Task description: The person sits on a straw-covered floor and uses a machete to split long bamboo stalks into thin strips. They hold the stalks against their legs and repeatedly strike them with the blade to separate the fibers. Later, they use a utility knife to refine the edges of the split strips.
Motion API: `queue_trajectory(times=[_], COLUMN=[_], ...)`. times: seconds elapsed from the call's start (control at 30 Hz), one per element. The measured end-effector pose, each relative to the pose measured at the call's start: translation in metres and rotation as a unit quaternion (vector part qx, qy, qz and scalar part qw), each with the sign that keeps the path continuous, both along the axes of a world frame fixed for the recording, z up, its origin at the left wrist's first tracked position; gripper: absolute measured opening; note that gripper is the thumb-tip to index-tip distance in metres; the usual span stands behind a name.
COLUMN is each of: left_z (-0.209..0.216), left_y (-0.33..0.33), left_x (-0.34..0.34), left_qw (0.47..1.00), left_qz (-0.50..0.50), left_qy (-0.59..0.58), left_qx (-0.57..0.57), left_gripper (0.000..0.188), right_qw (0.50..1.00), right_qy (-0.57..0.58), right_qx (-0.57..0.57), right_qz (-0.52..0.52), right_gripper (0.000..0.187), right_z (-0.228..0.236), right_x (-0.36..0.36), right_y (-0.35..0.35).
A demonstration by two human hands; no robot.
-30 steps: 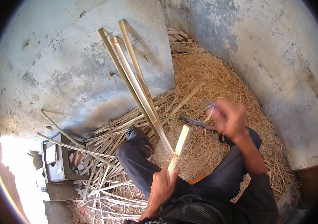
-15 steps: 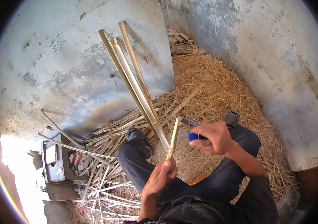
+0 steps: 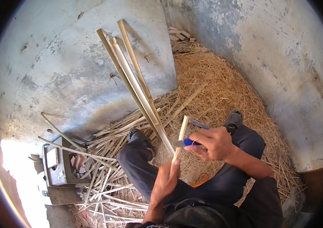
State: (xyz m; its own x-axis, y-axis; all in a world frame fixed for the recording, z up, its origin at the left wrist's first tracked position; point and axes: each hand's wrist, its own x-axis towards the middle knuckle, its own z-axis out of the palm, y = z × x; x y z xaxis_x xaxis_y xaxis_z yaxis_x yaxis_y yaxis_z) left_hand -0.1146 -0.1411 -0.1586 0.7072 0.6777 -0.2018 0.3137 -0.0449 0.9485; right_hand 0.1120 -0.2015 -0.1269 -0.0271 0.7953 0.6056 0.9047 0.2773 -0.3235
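My left hand (image 3: 165,178) is closed round the lower end of a short, pale bamboo strip (image 3: 182,129), which stands tilted upward in front of me. In my right hand (image 3: 215,144) is a blue-handled knife (image 3: 191,142), gripped with the fingers curled. Its short blade (image 3: 179,143) lies against or across the strip, a little above my left hand. Thin curled fibre hangs at the right fingers. Behind the strip, a dark flat bar (image 3: 198,124) runs toward my right hand; whether the hand also holds it, I cannot tell.
Three long bamboo lengths (image 3: 131,72) lean on the left wall. Split strips (image 3: 112,201) lie heaped at left, beside a grey box (image 3: 64,169) holding scraps. Straw-like shavings (image 3: 222,87) cover the floor up to the right wall (image 3: 279,76). My legs (image 3: 140,169) are bent around the work.
My right hand has moved slightly left, bringing the knife blade to the strip. The left hand has shifted slightly, and the strip's upper end now sits a little higher and farther right.
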Motion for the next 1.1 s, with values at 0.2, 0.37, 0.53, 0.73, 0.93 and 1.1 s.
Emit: queue_trajectory(times=[0.2, 0.37, 0.53, 0.73, 0.93, 1.1], left_z=[0.003, 0.003, 0.001, 0.009, 0.005, 0.002], left_y=[-0.006, -0.023, -0.009, -0.006, -0.007, -0.008], left_x=[-0.003, -0.032, -0.028, -0.015, -0.008, 0.0], left_qw=[1.0, 0.996, 0.997, 0.995, 0.995, 0.995], left_qz=[-0.018, -0.078, 0.019, 0.073, 0.077, 0.06], left_qy=[-0.01, 0.002, 0.065, -0.001, -0.012, 0.011], left_qx=[0.009, -0.033, 0.041, 0.068, 0.066, 0.083], left_gripper=[0.055, 0.051, 0.032, 0.031, 0.027, 0.03], right_qw=[0.997, 0.968, 0.959, 0.883, 0.97, 0.886], right_qy=[0.007, 0.163, 0.138, -0.087, 0.103, 0.43], right_qx=[0.04, 0.032, -0.206, -0.457, -0.139, -0.171], right_qz=[-0.068, -0.19, -0.139, -0.061, -0.171, 0.022], right_gripper=[0.031, 0.039, 0.039, 0.053, 0.044, 0.035], right_z=[0.003, 0.033, 0.025, -0.047, -0.013, 0.016], right_x=[0.015, 0.07, 0.046, 0.054, 0.049, 0.031], right_y=[0.002, 0.0, 0.002, -0.017, 0.004, 0.002])
